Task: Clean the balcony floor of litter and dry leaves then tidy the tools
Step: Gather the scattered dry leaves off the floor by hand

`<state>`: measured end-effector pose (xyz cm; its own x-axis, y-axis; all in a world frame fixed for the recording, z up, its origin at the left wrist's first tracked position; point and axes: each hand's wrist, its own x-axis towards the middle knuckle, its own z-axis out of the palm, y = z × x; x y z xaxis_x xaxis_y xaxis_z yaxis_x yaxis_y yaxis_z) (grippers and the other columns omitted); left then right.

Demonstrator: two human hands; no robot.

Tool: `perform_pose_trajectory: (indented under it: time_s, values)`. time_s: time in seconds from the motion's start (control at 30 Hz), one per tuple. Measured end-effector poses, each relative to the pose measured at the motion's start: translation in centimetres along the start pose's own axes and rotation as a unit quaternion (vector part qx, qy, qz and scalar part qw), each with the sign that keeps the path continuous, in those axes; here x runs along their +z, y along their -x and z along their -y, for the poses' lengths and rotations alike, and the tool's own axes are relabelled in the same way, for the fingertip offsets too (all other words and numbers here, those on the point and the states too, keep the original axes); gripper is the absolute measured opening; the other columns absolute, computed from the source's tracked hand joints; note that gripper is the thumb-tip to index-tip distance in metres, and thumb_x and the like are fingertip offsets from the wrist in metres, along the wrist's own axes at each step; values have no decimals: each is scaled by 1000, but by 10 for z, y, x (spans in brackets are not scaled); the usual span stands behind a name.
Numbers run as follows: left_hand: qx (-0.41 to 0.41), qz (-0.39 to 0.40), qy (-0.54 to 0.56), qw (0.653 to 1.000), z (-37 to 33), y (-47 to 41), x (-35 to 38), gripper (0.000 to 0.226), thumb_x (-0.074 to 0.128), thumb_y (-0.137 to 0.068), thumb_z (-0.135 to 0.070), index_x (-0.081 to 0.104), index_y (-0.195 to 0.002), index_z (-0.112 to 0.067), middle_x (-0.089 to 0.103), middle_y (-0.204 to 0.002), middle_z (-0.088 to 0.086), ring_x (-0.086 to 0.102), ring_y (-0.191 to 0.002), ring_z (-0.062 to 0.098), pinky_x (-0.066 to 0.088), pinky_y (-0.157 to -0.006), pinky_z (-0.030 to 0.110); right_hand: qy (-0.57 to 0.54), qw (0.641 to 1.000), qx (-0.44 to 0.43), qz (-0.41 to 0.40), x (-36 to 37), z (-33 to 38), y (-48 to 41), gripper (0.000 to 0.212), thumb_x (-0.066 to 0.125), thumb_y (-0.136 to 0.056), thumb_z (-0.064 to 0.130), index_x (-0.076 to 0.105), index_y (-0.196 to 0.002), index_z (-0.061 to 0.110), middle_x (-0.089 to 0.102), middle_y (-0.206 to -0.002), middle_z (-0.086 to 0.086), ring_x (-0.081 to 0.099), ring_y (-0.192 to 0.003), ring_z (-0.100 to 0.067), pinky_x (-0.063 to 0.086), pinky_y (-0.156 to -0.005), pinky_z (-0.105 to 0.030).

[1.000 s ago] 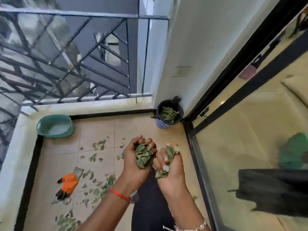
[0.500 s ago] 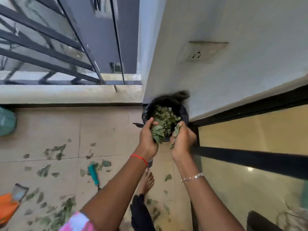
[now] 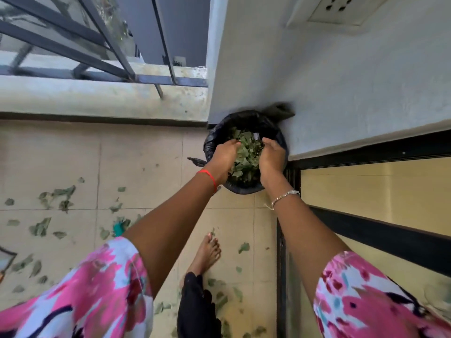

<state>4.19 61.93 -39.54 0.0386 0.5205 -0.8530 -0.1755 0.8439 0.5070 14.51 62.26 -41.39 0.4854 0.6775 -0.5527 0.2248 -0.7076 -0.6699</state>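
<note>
1. Spillage over the rim is judged the main risk. The bin [image 3: 245, 119], lined with a black bag, is set in the corner against the wall [image 3: 341, 93]. The binned leaves [image 3: 246, 154] are heaped close to its rim, so pieces may be flicked out when the hands are lifted.
2. The left hand [image 3: 224, 154] and right hand [image 3: 272, 154] are lowered into the bin mouth, facing each other across the heap, with fingers bent down into it. Whether leaves are clasped or already let go cannot be told, since the fingertips are hidden in the greenery.
3. The liner could be dragged inward or off the rim, because both wrists are laid across its near edge.
4. The scattered leaves [image 3: 64, 192] on the floor [image 3: 146, 154] could be crushed or spread wider by the bare foot [image 3: 207, 252], which is planted among them near the bin.
5. The teal handle [image 3: 118, 228], partly hidden by the left forearm, could be trodden on if it is overlooked.
6. Counted:
   - two hands
   - one bin
   - one liner
   - one foot in view
   - one teal handle
   - one wall socket [image 3: 341, 8]
   - one red thread on the left wrist
   - one bracelet on the right
   - floor leaves: well over a dozen, with no exact number possible because many are blurred
</note>
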Motion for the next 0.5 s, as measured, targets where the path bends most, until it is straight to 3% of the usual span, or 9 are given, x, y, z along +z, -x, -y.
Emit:
perform_pose_trajectory:
  time_s: [0.13,0.23,0.3,0.4,0.5]
  values:
    - [129,-11,-202,971,7,24,-25,42,58,-87,-2,54,-129,-4,61,-116,10,59,-93,15,44,-74,10,44,998,-53,-13,-3,5,30,32,43,-88,-13,67,-108,-2,66,-106,-13,61,-97,-18,46,-80,-15]
    - [193,-15,-320,928,15,48,-55,42,59,-83,1,57,-125,0,60,-124,15,56,-115,27,38,-89,18,109,988,-108,-22,1,3,64,24,52,-85,-8,72,-95,1,70,-98,-15,64,-95,-23,48,-85,-21]
    - [221,-21,-372,901,26,69,-81,37,56,-82,2,60,-119,2,61,-122,18,54,-116,30,38,-93,26,129,984,-122,-8,9,-1,97,20,56,-84,-3,72,-96,2,70,-96,-16,64,-93,-25,47,-84,-21]
    - [241,-33,-447,861,55,101,-127,42,54,-85,-3,51,-128,-4,50,-133,15,44,-124,28,34,-99,30,148,978,-142,35,27,-14,156,23,58,-82,-3,69,-103,-2,69,-100,-17,62,-92,-21,41,-78,-13]
    - [266,-39,-511,816,94,146,-190,43,53,-87,-7,48,-129,-6,46,-134,13,40,-126,28,37,-100,38,171,966,-179,71,50,-39,231,22,57,-83,-4,68,-101,-3,68,-101,-17,63,-96,-25,45,-84,-22]
